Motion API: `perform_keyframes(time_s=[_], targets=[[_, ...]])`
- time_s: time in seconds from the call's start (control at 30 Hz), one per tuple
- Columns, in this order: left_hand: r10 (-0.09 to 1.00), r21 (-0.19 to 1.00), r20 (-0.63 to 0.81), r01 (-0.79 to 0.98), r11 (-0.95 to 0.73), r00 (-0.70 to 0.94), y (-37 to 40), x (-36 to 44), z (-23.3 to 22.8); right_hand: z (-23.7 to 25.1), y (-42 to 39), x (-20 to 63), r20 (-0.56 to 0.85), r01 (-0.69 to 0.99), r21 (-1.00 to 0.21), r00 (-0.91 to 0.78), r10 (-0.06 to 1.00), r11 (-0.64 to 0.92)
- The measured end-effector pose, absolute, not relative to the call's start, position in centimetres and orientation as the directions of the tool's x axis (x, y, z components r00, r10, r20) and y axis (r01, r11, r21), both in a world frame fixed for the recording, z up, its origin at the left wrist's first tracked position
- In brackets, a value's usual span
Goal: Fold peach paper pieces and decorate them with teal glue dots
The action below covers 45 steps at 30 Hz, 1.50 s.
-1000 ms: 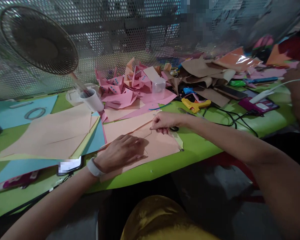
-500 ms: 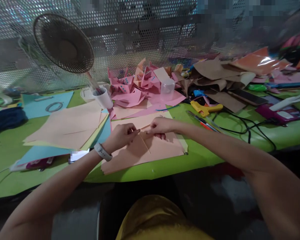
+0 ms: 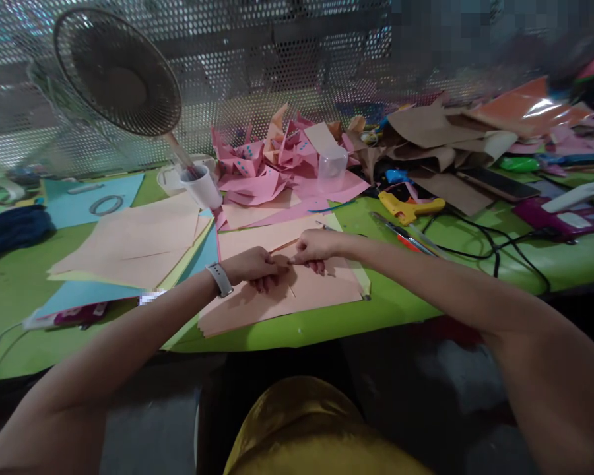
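Note:
A stack of peach paper sheets (image 3: 327, 290) lies on the table in front of me, and both hands rest over its middle. My left hand (image 3: 252, 267), wearing a pale wristband, is closed, its thumb and index fingertips pressed together low over the top sheet. Beside it my right hand (image 3: 317, 247) is curled, its index fingertip down near the same spot. What either hand pinches is too small to make out. A thin strip (image 3: 284, 246) runs between the hands, and a second thin, light stick (image 3: 292, 290) shows partly below the left fingers.
Peach, yellow and blue sheets (image 3: 123, 241) lie at left. Behind are a white cup (image 3: 201, 188), a fan (image 3: 121, 76), folded pink paper (image 3: 257, 188) and a clear plastic cup (image 3: 332, 173). To the right are a yellow glue gun (image 3: 408, 208), a cutter (image 3: 400, 232) and black cables (image 3: 490, 244).
My left hand has turned and moved slightly right, its fingers now lower and covering most of the light stick. My right hand stays nearly in place. The view has shifted slightly.

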<state>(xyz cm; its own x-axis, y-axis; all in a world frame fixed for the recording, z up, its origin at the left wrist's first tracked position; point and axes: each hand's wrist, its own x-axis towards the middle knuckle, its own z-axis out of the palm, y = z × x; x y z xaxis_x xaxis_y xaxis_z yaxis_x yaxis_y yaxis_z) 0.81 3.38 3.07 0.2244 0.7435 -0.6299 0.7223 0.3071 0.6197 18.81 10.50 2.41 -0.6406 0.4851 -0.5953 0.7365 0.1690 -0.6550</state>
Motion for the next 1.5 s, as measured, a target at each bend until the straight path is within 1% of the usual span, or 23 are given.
perform_keyframes(time_s=[0.13, 0.3, 0.57, 0.63, 0.67, 0.7, 0.73, 0.77, 0.8, 0.83, 0.9, 0.97, 1.07, 1.17, 1.2, 1.23, 1.27, 1.3, 1.33, 1.37, 1.4, 1.43, 1.5], targets=[[0.747, 0.623, -0.632, 0.709, 0.330, 0.208, 3.1, 0.8, 2.6, 2.4, 10.4, 18.8, -0.580, 0.727, -0.659, -0.654, 0.485, 0.193], [0.762, 0.620, -0.622, 0.707, 0.341, 0.178, 3.0, 0.8, 2.0, 1.9, 10.7, 18.9, -0.593, 0.733, -0.661, -0.640, 0.489, 0.158], [0.733, 0.634, -0.641, 0.693, 0.342, 0.225, 2.4, 0.2, 2.8, 0.9, 11.1, 18.9, -0.583, 0.737, -0.653, -0.636, 0.506, 0.174], [0.799, 0.693, -0.553, 0.663, 0.284, 0.237, 1.7, -0.5, 3.2, 1.0, 10.9, 18.9, -0.580, 0.736, -0.657, -0.631, 0.515, 0.163], [0.866, 0.735, -0.447, 0.644, 0.213, 0.223, 1.3, -1.0, 3.2, 1.2, 10.8, 19.0, -0.580, 0.734, -0.662, -0.631, 0.515, 0.154], [0.942, 0.757, -0.286, 0.645, 0.108, 0.178, 0.9, -1.5, 3.1, 1.4, 10.7, 19.2, -0.582, 0.731, -0.666, -0.632, 0.512, 0.146], [0.984, 0.742, -0.087, 0.670, -0.040, 0.156, 0.6, -2.1, 2.9, 1.6, 10.6, 19.3, -0.585, 0.729, -0.670, -0.636, 0.503, 0.142], [0.980, 0.668, 0.103, 0.718, -0.195, 0.171, 0.2, -2.7, 2.4, 1.8, 10.4, 19.5, -0.593, 0.730, -0.669, -0.639, 0.490, 0.143], [0.944, 0.561, 0.226, 0.760, -0.329, 0.241, -0.1, -3.3, 1.8, 2.1, 10.1, 19.8, -0.607, 0.735, -0.661, -0.641, 0.469, 0.150], [0.905, 0.445, 0.275, 0.791, -0.420, 0.326, -0.4, -3.8, 1.1, 2.2, 9.9, 19.9, -0.629, 0.746, -0.648, -0.639, 0.443, 0.157], [0.852, 0.285, 0.202, 0.803, -0.524, 0.484, -0.9, -4.4, -0.5, 2.5, 9.3, 20.2, -0.684, 0.775, -0.611, -0.619, 0.387, 0.161], [0.840, 0.186, 0.151, 0.820, -0.541, 0.521, -1.3, -4.5, -1.7, 2.7, 8.8, 20.1, -0.724, 0.800, -0.580, -0.592, 0.355, 0.152], [0.847, 0.123, 0.145, 0.840, -0.529, 0.512, -1.6, -4.1, -2.5, 2.9, 7.9, 19.4, -0.727, 0.807, -0.573, -0.580, 0.367, 0.140], [0.846, 0.128, 0.152, 0.838, -0.530, 0.511, -1.6, -4.0, -2.3, 3.0, 6.9, 18.6, -0.702, 0.784, -0.597, -0.612, 0.365, 0.167], [0.845, 0.139, 0.149, 0.835, -0.532, 0.513, -1.5, -4.0, -2.1, 3.0, 6.5, 18.5, -0.673, 0.775, -0.599, -0.623, 0.399, 0.200], [0.842, 0.153, 0.140, 0.829, -0.538, 0.521, -1.4, -4.2, -2.0, 3.0, 6.1, 18.4, -0.614, 0.765, -0.591, -0.632, 0.473, 0.255], [0.837, 0.167, 0.125, 0.820, -0.548, 0.534, -1.3, -4.4, -1.8, 2.8, 5.6, 18.4, -0.509, 0.750, -0.573, -0.641, 0.574, 0.330], [0.830, 0.180, 0.106, 0.810, -0.558, 0.548, -1.1, -4.6, -1.7, 2.5, 5.3, 18.5, -0.352, 0.722, -0.547, -0.657, 0.666, 0.423], [0.824, 0.191, 0.088, 0.802, -0.566, 0.560, -0.9, -4.9, -1.6, 2.2, 5.0, 18.6, -0.164, 0.676, -0.513, -0.682, 0.712, 0.529], [0.819, 0.199, 0.073, 0.796, -0.572, 0.570, -0.8, -5.1, -1.6, 1.7, 4.8, 18.7, 0.012, 0.611, -0.475, -0.715, 0.699, 0.633], [0.814, 0.205, 0.061, 0.791, -0.576, 0.577, -0.6, -5.3, -1.6, 1.1, 4.8, 18.8, 0.148, 0.526, -0.445, -0.755, 0.639, 0.725], [0.810, 0.208, 0.054, 0.787, -0.581, 0.584, -0.5, -5.4, -1.7, 0.6, 4.9, 18.9, 0.236, 0.430, -0.430, -0.795, 0.559, 0.794], [0.801, 0.206, 0.065, 0.777, -0.594, 0.595, -0.2, -5.7, -2.2, -0.5, 5.3, 18.8, 0.299, 0.268, -0.465, -0.849, 0.435, 0.844]])
